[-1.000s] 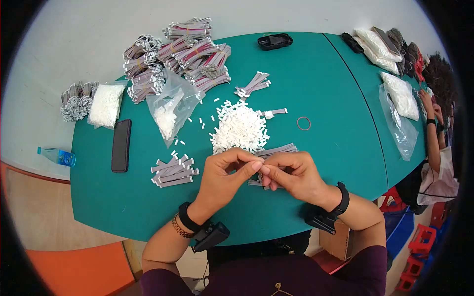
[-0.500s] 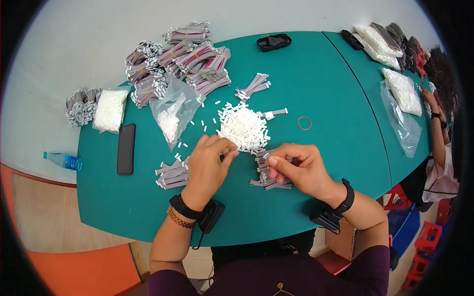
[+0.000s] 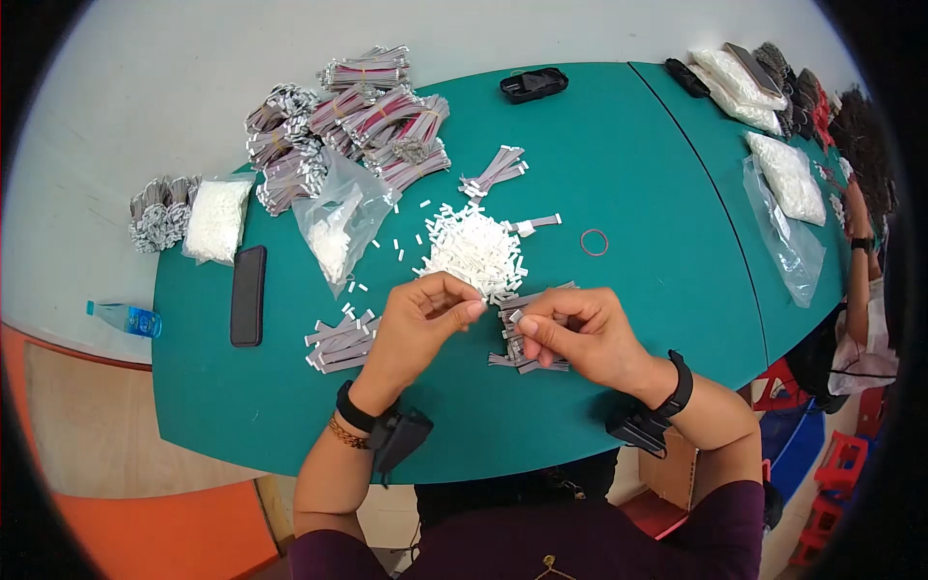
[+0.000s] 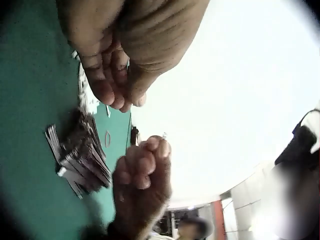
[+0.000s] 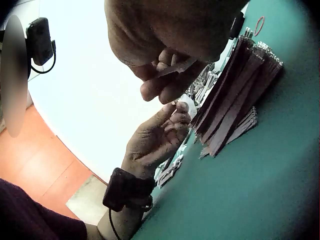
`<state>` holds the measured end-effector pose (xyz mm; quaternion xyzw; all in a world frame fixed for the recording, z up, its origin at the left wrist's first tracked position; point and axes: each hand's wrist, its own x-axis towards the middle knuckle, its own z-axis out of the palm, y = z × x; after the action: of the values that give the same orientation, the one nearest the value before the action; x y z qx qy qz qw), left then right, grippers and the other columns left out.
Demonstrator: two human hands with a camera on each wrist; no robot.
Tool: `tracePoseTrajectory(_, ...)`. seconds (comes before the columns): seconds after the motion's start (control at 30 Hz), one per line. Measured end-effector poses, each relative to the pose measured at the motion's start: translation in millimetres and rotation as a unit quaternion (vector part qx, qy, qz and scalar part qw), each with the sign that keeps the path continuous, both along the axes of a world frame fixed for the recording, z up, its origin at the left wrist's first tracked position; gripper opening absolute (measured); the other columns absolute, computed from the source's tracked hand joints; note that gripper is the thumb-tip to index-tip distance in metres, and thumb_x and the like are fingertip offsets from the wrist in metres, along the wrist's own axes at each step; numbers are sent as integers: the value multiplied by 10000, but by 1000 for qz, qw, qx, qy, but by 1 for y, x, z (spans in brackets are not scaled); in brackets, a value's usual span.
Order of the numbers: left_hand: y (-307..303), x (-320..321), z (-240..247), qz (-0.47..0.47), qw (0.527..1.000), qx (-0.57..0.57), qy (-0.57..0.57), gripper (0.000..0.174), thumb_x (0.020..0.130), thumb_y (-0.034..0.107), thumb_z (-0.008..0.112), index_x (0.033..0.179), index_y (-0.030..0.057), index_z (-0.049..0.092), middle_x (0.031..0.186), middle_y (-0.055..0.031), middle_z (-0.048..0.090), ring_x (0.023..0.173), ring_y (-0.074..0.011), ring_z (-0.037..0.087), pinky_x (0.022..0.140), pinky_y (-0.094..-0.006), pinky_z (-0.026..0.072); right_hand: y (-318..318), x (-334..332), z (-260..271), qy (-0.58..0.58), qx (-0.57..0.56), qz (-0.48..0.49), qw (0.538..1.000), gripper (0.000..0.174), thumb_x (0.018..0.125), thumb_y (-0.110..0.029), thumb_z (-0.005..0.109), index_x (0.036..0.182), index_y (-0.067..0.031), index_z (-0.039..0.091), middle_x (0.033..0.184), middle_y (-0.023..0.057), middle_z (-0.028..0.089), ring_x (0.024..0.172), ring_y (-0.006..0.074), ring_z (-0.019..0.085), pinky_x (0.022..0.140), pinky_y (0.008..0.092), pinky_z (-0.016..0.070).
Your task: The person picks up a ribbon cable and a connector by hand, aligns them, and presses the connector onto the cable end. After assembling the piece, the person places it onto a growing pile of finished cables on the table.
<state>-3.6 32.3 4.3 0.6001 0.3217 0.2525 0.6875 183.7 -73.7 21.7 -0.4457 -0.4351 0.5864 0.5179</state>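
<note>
Over the near edge of the pile of small white connector pieces (image 3: pixel 474 246), the left hand (image 3: pixel 418 324) pinches a tiny white piece between thumb and index finger. A short gap separates it from the right hand (image 3: pixel 590 338), whose thumb and index finger pinch a grey ribbon cable by its white-tipped end (image 3: pixel 516 316). In the right wrist view, part of the grey cable (image 5: pixel 176 68) runs across the curled fingers. Beneath the right hand lies a stack of grey cables (image 3: pixel 512 333), seen more fully in the right wrist view (image 5: pixel 235 95).
Left of the left hand lie loose grey cables (image 3: pixel 338 343), with a phone (image 3: pixel 248 295) beyond. Bundled cables (image 3: pixel 377 111) and plastic bags (image 3: pixel 340 213) stand at the back left. A red rubber band (image 3: pixel 594 242) lies right of the pile. Another person's arm (image 3: pixel 857 242) shows far right.
The hands, together at first, moved apart; the left hand went back to the pile's left edge, then came rightward again, pinching a white piece. The right hand stayed nearly still lately.
</note>
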Motion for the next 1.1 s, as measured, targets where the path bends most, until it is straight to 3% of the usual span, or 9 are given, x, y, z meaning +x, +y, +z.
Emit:
tracePoseTrajectory(0.07, -1, -1, 1, -44, 993, -86, -64, 115, 854, 78, 625, 930, 0, 587, 836, -60, 621, 757, -111, 575, 677, -229, 463, 0, 0, -1, -9, 1, 15, 1000, 132, 906, -109, 561, 857, -10, 632, 691, 6, 592, 596, 41, 525, 524, 182, 427)
tracePoseTrajectory(0.27, -8, -1, 10, -74, 980, -166, -78, 167, 846, 107, 641, 965, -5, 605, 865, -62, 627, 764, -103, 575, 699, -230, 468, 2, 1, -4, -27, -1, 41, 999, 136, 909, -106, 555, 841, -9, 622, 697, 6, 586, 600, 48, 524, 528, 192, 425)
tracePoseTrajectory(0.57, -12, -1, 10, -78, 977, -176, -89, 203, 855, 69, 618, 1039, -17, 607, 854, -54, 630, 760, -94, 575, 720, -226, 475, 2, 0, -3, -31, 1, 52, 998, 136, 910, -100, 549, 849, -5, 625, 711, 14, 588, 610, 53, 527, 544, 198, 431)
tracePoseTrajectory(1.1, -16, 0, 8, -75, 978, -163, -105, 185, 846, 70, 628, 1011, -15, 622, 914, -59, 626, 782, -96, 554, 710, -230, 456, 1, -1, -2, -18, -7, 55, 998, 129, 902, -94, 556, 835, -9, 626, 707, 16, 593, 612, 57, 527, 549, 201, 431)
